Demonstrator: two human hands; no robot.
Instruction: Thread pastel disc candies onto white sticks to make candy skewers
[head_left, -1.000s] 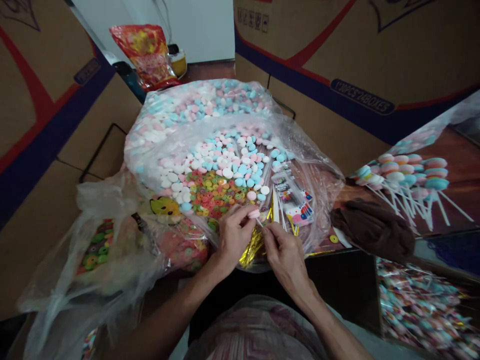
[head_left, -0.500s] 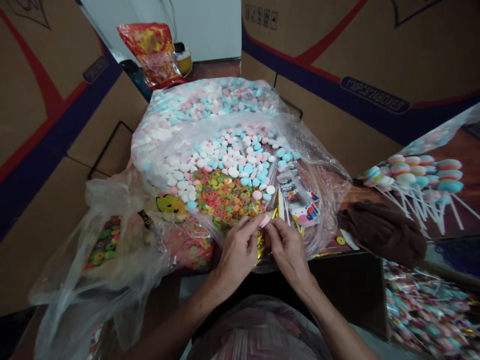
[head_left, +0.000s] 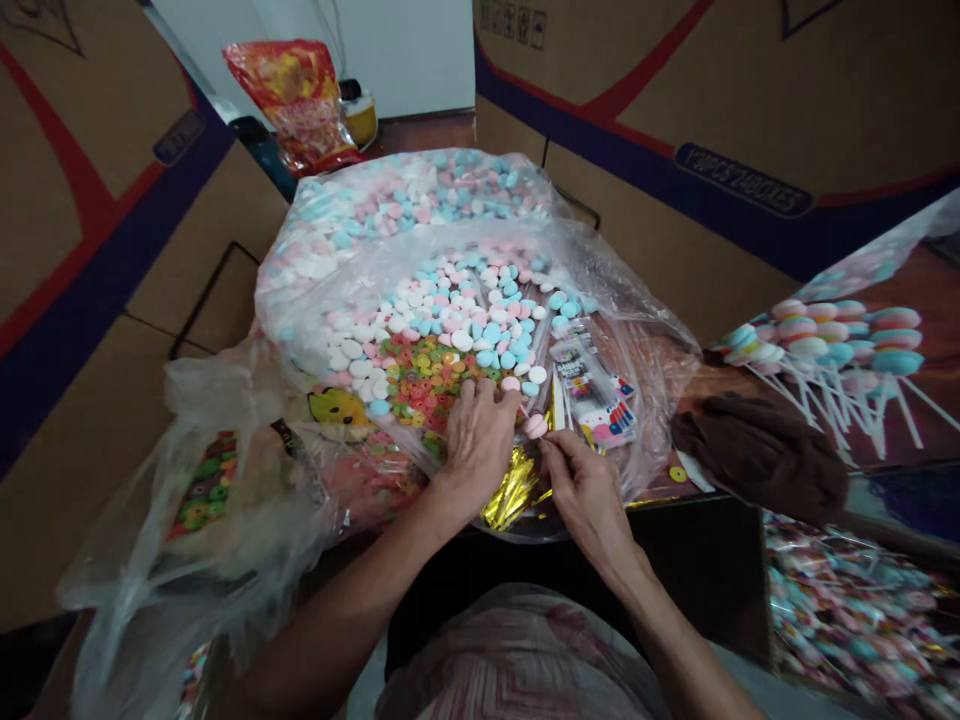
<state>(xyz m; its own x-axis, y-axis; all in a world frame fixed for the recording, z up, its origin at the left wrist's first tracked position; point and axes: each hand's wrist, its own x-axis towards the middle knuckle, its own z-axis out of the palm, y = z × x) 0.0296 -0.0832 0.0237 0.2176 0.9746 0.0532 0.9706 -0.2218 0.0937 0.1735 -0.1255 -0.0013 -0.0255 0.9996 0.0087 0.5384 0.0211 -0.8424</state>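
Note:
In the lower middle, my right hand [head_left: 589,488] pinches a lollipop [head_left: 535,426] just below its pink candy; most of its stick is hidden by my fingers. My left hand [head_left: 481,440] stretches over the heap of coloured ring candies [head_left: 420,385], fingers bent down onto them, with nothing visible in it. Behind the rings lie white, pink and blue round candies [head_left: 457,320], spilling from a large clear plastic bag [head_left: 600,265]. Gold twist ties [head_left: 511,490] lie below and between my hands. Small printed packets [head_left: 596,385] rest to the right, beside white sticks [head_left: 559,405].
Assembled candy skewers [head_left: 836,345] lie at the right, above a brown cloth [head_left: 757,455]. A box of wrapped candies [head_left: 855,610] stands lower right. Large cartons [head_left: 697,130] flank the table. A red snack bag [head_left: 300,110] stands behind; a clear bag [head_left: 217,500] is at left.
My left hand has left the pink candy and moved up and left onto the ring candies. My right hand keeps hold near the candy, and the gold ties show more.

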